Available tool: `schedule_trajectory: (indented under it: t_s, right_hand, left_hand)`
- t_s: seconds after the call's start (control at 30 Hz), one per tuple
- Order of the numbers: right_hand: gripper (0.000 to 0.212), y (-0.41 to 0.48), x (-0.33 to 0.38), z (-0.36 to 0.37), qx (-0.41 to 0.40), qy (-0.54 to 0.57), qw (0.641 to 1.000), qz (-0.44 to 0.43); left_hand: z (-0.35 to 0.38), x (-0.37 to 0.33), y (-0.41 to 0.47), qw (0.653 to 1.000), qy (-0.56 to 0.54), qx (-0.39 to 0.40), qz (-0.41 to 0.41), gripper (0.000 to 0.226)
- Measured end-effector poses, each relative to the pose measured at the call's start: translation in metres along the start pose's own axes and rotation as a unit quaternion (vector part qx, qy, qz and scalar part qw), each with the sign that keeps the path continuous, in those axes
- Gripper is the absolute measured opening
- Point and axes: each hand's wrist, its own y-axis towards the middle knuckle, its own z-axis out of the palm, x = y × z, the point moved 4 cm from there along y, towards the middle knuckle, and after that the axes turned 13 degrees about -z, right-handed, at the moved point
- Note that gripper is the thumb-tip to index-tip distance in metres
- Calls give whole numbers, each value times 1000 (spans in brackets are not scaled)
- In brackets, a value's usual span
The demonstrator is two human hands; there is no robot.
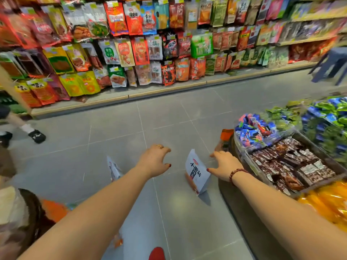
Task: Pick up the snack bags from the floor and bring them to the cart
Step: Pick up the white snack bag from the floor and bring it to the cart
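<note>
Nearest us, a red shoe (156,253) shows at the bottom edge on the grey floor (178,222). At our lower left lies a near orange bag (54,209), partly hidden by our left forearm.

Both our arms reach forward and down. Our left hand (154,162) hangs above the floor with fingers loosely curled and slightly spread, holding nothing. A ring (159,146) sits on 1 finger. Our right hand (225,167) is spread wide, thumb apart from the fingers, holding nothing, with a bead bracelet (237,173) at the wrist.

Between the 2 hands a white bag (197,173) stands tilted on the floor, just beside the right thumb; we cannot tell whether the thumb touches it. A second white bag (113,169) lies left of our left forearm, partly hidden by it.

Past the right hand a far orange bag (224,139) sits against the bins (244,151) of wrapped sweets at our right. Farther left, another person's black shoe (36,136) stands on the floor. Beyond, a shelf (169,89) carries rows of hanging packs (139,51), and a blue stool (330,66) stands at far right.
</note>
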Motion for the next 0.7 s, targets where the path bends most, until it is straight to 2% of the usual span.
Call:
schedule_trajectory:
  t_s: [0.13,0.27,0.7]
  right_hand:
    - [62,38,1,-2,-3,30,997,65]
    - [63,63,-6,1,7,46,992,116]
    - [66,140,-64,30,7,144,965,219]
  left_hand:
    - [-14,18,67,998,21,28,52,60]
    - [-17,27,124,996,13,46,70,60]
    - [16,-9,261,983,48,101,148,60]
